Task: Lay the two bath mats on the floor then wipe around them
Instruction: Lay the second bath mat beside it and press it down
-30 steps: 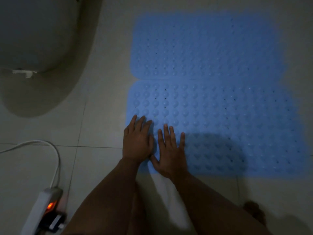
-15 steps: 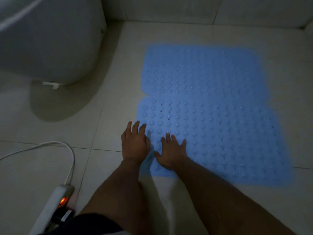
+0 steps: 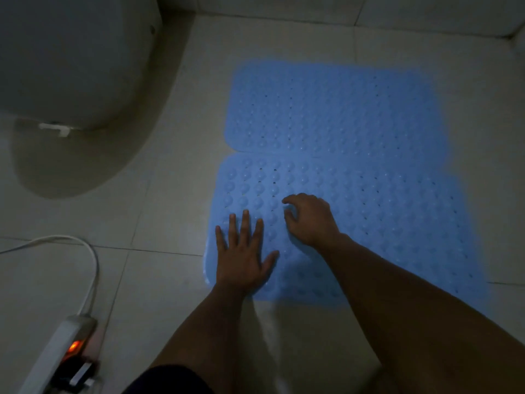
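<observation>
The left hand lies flat, fingers spread straight, on the near left corner of the near bath mat. The right hand, just beside it, rests curled fingertips on the mat, holding nothing. The far bath mat abuts the near one's far edge, on the tiled floor.

The room was dim around me: pale tiled floor, a white toilet at ten o'clock, a lit power strip at seven.
</observation>
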`<control>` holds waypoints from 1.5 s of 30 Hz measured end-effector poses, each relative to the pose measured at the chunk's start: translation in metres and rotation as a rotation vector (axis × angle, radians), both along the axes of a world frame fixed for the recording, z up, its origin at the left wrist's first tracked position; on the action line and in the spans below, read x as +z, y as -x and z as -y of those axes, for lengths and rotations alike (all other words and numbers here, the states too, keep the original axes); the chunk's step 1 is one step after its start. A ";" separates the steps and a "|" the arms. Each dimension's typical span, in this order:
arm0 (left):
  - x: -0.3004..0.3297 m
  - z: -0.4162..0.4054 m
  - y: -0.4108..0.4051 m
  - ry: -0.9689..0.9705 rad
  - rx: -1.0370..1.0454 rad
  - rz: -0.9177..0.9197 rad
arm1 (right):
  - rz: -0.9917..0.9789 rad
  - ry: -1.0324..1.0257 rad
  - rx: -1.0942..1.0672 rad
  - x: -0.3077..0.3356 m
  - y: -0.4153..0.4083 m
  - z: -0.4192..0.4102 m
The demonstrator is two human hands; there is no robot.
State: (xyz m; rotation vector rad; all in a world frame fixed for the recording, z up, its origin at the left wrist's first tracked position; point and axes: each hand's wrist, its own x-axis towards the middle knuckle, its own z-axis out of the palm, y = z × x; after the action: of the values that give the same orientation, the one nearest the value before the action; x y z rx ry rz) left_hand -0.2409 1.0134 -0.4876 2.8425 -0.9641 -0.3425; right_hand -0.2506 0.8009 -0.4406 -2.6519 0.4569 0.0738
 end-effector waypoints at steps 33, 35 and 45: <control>0.019 -0.015 -0.109 0.082 0.109 0.090 | -0.145 0.075 0.141 -0.047 -0.048 -0.073; 0.006 -0.014 -0.108 0.096 0.120 0.112 | -0.094 0.124 0.122 -0.062 -0.045 -0.073; -0.007 -0.008 -0.129 0.164 0.238 0.139 | -0.052 0.176 0.095 -0.075 -0.053 -0.077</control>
State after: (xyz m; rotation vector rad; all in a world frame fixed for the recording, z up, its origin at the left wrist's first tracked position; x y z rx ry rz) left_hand -0.1121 1.0217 -0.4947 2.8159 -0.6297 -0.0387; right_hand -0.1981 0.8784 -0.5154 -2.8501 0.3692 0.1375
